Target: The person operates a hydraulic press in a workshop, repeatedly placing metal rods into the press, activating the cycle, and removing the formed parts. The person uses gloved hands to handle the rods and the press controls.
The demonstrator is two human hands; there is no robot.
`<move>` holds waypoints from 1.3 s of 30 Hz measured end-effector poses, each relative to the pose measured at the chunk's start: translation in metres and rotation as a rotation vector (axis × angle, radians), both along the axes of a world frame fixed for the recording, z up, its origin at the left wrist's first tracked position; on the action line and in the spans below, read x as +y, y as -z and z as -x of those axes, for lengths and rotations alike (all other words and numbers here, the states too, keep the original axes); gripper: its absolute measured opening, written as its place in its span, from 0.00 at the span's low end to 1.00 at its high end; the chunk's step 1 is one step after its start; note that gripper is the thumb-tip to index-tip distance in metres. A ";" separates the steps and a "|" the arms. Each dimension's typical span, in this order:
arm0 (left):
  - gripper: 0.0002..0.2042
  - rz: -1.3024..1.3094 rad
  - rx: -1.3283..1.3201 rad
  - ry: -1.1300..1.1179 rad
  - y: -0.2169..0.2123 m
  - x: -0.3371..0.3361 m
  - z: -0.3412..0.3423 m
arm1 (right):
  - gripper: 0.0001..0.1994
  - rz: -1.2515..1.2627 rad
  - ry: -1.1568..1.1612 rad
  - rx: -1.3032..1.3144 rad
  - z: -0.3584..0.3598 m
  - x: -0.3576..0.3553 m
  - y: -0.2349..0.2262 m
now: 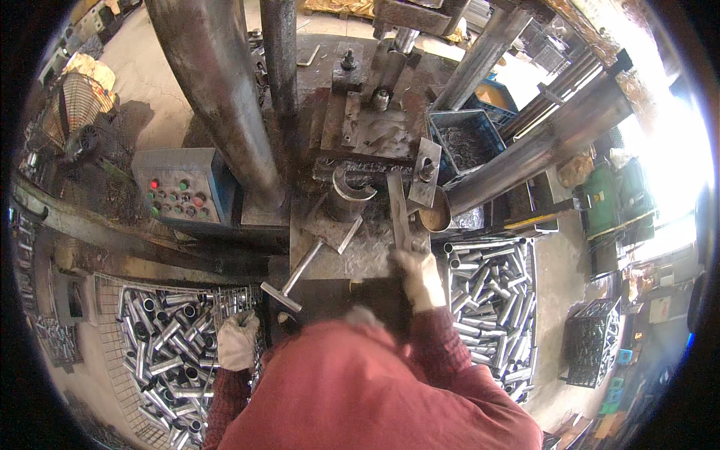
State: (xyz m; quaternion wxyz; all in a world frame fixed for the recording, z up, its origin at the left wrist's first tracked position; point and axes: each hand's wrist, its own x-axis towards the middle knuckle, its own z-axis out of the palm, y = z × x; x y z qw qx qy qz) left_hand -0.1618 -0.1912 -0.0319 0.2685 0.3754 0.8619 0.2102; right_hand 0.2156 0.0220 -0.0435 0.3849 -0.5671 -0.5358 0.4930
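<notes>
My right hand (420, 279), in a pale work glove, is closed around the near end of a flat metal bar (397, 206). The bar lies lengthwise over the press table (367, 259), its far end close to the die block (375, 139). Left of the bar are a C-shaped metal collar (351, 196) and a T-shaped metal piece (300, 274) with its crossbar toward me. My left hand (237, 343), also gloved, is at the inner edge of a wire basket (112, 330) full of metal tubes (169, 345). Its fingers look curled; whatever they hold is hidden.
Thick steel columns (225, 97) rise around the press. A control box (184, 187) with coloured buttons stands left. Another heap of cut tubes (491, 307) sits right of the table. Beyond are a small round container (435, 217) and a blue crate (469, 142).
</notes>
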 end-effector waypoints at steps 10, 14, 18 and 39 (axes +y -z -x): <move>0.21 0.054 -0.018 -0.155 0.023 -0.032 0.017 | 0.22 -0.019 0.262 0.054 0.059 0.166 0.010; 0.23 0.063 -0.035 -0.207 0.037 -0.051 0.025 | 0.17 -0.313 0.191 -0.086 0.050 0.259 0.060; 0.23 0.030 -0.121 -0.273 0.050 -0.072 0.033 | 0.15 -0.666 0.067 -0.928 0.038 0.335 0.091; 0.22 0.002 -0.076 -0.357 0.057 -0.066 0.040 | 0.14 -0.191 -0.567 -1.430 0.019 0.365 -0.017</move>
